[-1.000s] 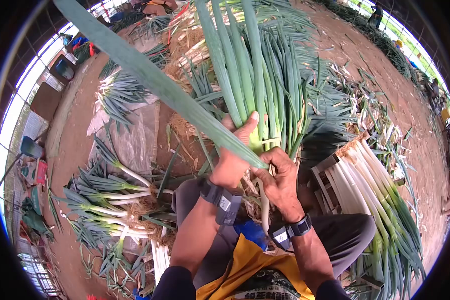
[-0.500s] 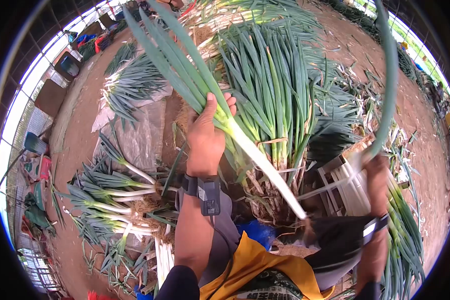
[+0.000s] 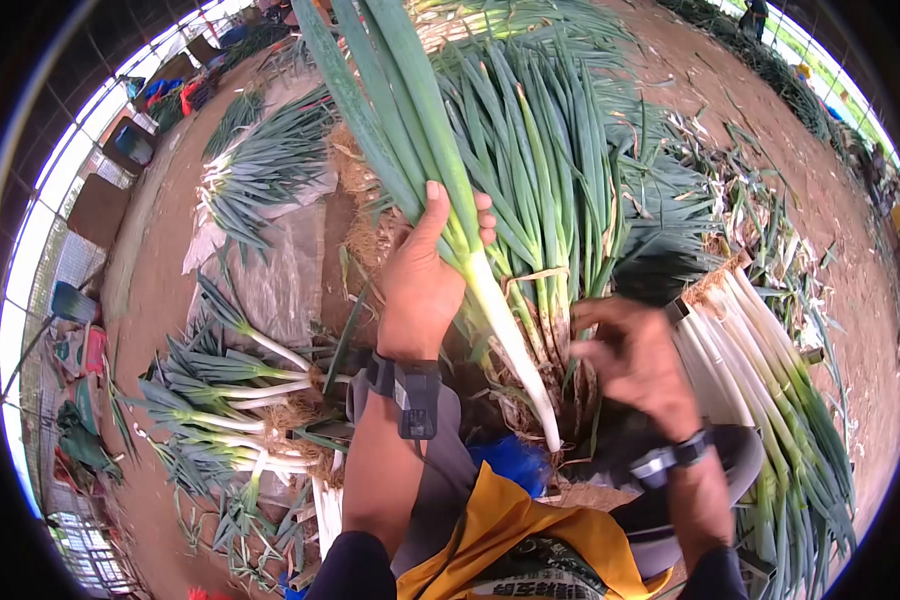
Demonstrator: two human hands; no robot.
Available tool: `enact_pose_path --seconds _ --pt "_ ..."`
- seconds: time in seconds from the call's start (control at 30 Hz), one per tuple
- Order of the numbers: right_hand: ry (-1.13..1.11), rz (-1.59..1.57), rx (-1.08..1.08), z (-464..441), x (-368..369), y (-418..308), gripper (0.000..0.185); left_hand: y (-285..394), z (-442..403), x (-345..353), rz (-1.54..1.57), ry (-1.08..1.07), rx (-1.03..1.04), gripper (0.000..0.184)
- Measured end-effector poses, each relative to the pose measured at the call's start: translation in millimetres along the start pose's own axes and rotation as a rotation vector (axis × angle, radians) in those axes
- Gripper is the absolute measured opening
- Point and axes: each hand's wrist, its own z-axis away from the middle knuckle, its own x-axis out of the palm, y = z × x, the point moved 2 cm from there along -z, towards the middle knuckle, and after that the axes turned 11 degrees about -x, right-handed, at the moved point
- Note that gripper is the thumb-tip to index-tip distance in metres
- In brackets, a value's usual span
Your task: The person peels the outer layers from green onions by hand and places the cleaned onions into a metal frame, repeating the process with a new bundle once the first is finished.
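Observation:
My left hand (image 3: 425, 275) is wrapped round a leek (image 3: 500, 312) just above its white stem; the green leaves rise up and to the left, and the root end points down toward my lap. Behind it stands a large bundle of leeks (image 3: 540, 170), tied with a band near its base. My right hand (image 3: 635, 355) is slightly blurred beside the bundle's lower stems, its fingers apart and nothing visible in them. Each wrist wears a dark strap with a small device.
Cleaned leeks (image 3: 760, 370) lie on a rack to the right. More leeks (image 3: 240, 405) lie at the left near a plastic sheet (image 3: 280, 275). Loose trimmings (image 3: 770, 220) cover ground at the right. A blue bag (image 3: 515, 465) sits between my legs.
The long leaf has left my right hand, which swung out right and came back to the bundle. My left hand has lifted one leek away from the bundle and tilted it more upright.

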Motion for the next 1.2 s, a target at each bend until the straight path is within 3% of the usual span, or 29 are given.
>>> enact_pose_path --seconds 0.13,0.23,0.4,0.53,0.7,0.8,0.87,0.9,0.93,1.0,1.03,1.1,1.2 --pt "-0.036 0.012 -0.008 -11.5 51.5 -15.5 0.024 -9.0 -1.5 5.1 -0.029 0.034 -0.032 0.038" --pt "-0.036 0.135 -0.082 -12.6 63.5 -13.7 0.021 -10.0 -1.6 6.8 -0.063 0.047 -0.012 0.037" --pt "-0.080 0.217 -0.003 -15.2 68.5 -16.2 0.019 -16.5 -0.9 8.1 -0.128 0.116 0.018 0.037" --pt "0.018 0.220 -0.075 -10.9 73.6 -9.7 0.017 -18.6 3.7 11.2 -0.167 0.129 0.018 0.040" --pt "-0.074 -0.017 0.205 -3.7 66.1 4.5 0.014 -20.1 4.0 6.3 -0.073 0.032 -0.128 0.044" --pt "-0.053 -0.385 0.246 15.7 73.3 46.5 0.027 -20.7 4.0 5.2 0.005 -0.144 -0.162 0.041" --pt "0.255 -0.724 0.603 25.5 69.6 9.5 0.029 -24.9 -4.3 -12.1 0.056 -0.168 -0.136 0.040" --pt "0.157 -0.714 0.461 34.8 84.6 38.5 0.033 -22.7 -0.6 -3.7 0.018 -0.141 -0.111 0.040" --pt "0.219 -0.827 0.492 40.4 92.0 32.9 0.034 -21.1 1.2 -1.2 -0.014 -0.133 -0.090 0.038" --pt "0.412 -0.669 0.576 45.8 117.5 38.2 0.033 -21.3 -0.3 0.3 -0.034 -0.169 -0.076 0.037" --pt "0.373 -0.727 0.563 42.6 111.3 31.2 0.027 -22.1 -1.8 -1.1 -0.034 -0.153 -0.078 0.037" --pt "0.568 -0.894 0.637 46.1 123.2 39.6 0.018 -20.2 0.0 2.8 -0.031 -0.120 -0.055 0.038" --pt "0.878 -1.220 0.702 44.0 113.7 30.1 0.022 -13.5 -2.9 -6.0 -0.047 -0.094 -0.006 0.036"
